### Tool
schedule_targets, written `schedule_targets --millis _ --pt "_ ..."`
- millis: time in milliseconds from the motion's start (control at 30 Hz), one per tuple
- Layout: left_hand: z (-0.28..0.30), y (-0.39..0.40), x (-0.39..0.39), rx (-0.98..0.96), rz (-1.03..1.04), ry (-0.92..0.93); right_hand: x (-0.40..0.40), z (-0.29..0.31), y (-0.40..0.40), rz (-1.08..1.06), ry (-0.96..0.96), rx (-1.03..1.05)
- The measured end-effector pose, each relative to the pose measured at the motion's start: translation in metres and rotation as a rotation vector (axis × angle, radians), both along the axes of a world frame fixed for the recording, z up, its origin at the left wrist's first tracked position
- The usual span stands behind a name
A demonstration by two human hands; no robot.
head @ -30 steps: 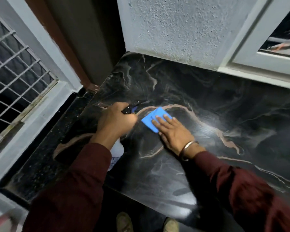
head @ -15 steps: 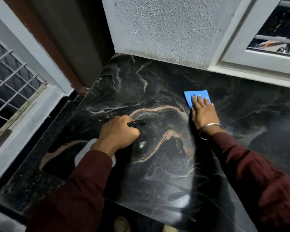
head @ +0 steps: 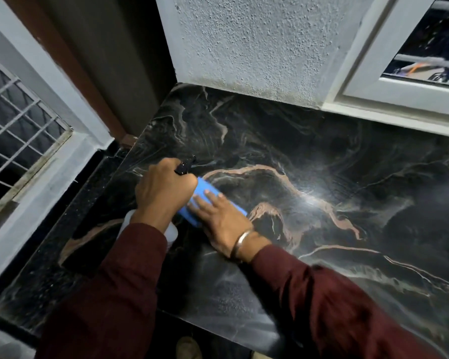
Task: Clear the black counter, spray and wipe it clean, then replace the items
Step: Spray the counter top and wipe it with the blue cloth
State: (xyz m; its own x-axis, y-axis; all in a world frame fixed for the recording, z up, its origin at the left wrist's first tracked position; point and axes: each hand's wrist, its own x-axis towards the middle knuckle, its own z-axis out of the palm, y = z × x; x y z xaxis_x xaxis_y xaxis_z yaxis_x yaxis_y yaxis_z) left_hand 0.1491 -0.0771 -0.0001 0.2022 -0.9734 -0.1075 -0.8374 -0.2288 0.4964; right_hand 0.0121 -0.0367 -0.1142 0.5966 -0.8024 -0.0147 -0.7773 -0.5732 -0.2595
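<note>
Wiping stage, judging by a black counter (head: 322,156) bare of items and streaked with a wet sheen. Right hand (head: 222,218) laid flat and open, fingers (head: 205,203) spread over a blue cloth (head: 205,189) to press as much of it as possible against the stone. Cloth lying left of the counter's middle, touching the surface, its left end tucked under the other hand. Left hand (head: 163,190) curled tight around the neck of a spray bottle (head: 171,231), black nozzle (head: 186,164) poking out past the knuckles and aimed toward the back wall (head: 257,47), pale body hanging below the wrist above the counter's left part; kept in the fist probably so another squirt can follow without putting anything down. Hands nearly touching, left partly above the cloth. Metal bangle (head: 240,242) at the right wrist, dark red sleeves (head: 335,307) on both arms. Barred window (head: 18,120) to the left, white window frame (head: 399,99) along the back right. Replacing the items not yet begun, none of them in view
</note>
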Motion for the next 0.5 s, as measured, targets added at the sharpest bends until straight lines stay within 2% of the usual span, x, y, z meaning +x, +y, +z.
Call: schedule_targets --millis 67,133,233,300,367,433,500 --pt "0.002 0.002 -0.001 0.0 -0.002 -0.008 -0.007 0.002 0.029 0.164 -0.005 0.012" --pt "0.004 0.005 0.001 -0.007 0.001 0.004 -0.039 0.003 0.025 0.141 -0.009 -0.036" --pt "0.006 0.009 0.008 -0.017 -0.006 0.028 -0.096 0.003 -0.026 -0.232 0.086 -0.129" --pt "0.005 0.012 0.012 -0.012 0.003 0.024 -0.113 0.009 -0.06 -0.493 0.104 -0.035" --pt "0.004 0.014 0.015 -0.016 0.024 0.015 -0.09 0.014 -0.077 -0.599 0.11 0.023" --pt "0.003 0.015 0.016 -0.02 0.043 0.006 -0.045 0.009 -0.073 -0.492 0.1 0.005" --pt "0.001 0.017 0.016 -0.029 0.054 -0.001 0.001 0.0 -0.047 -0.256 0.088 -0.018"
